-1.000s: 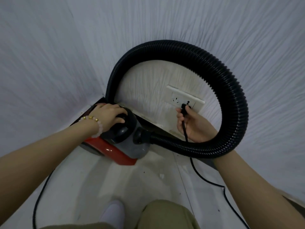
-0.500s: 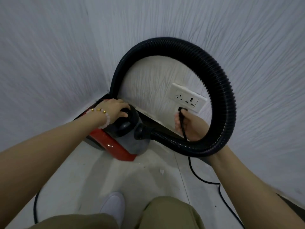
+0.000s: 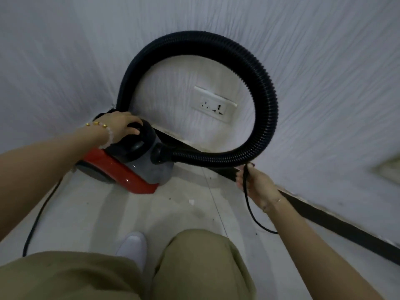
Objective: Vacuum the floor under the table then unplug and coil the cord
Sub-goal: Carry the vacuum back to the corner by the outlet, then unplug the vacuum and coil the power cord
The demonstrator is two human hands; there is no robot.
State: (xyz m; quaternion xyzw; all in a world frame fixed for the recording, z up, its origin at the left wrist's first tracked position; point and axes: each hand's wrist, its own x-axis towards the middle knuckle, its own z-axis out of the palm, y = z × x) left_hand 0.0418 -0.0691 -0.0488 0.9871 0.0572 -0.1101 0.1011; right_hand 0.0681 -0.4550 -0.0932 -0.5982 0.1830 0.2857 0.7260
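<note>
Socket (image 3: 213,105), 12 o'clock, empty: unplugging judged done. Right hand (image 3: 255,185), 4 o'clock, curled round cord (image 3: 249,204); left hand (image 3: 121,128) grips vacuum (image 3: 138,165) handle. Next: coil cord, probably hand-over-hand.

No legible text or labels

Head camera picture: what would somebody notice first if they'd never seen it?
A fat black hose loops up in a big ring against the white wall, rising from the red and grey vacuum cleaner in the corner, whose top the left hand holds. Inside the ring sits a wall socket with nothing plugged in, and the right hand grips the black cord low on the right.
</note>
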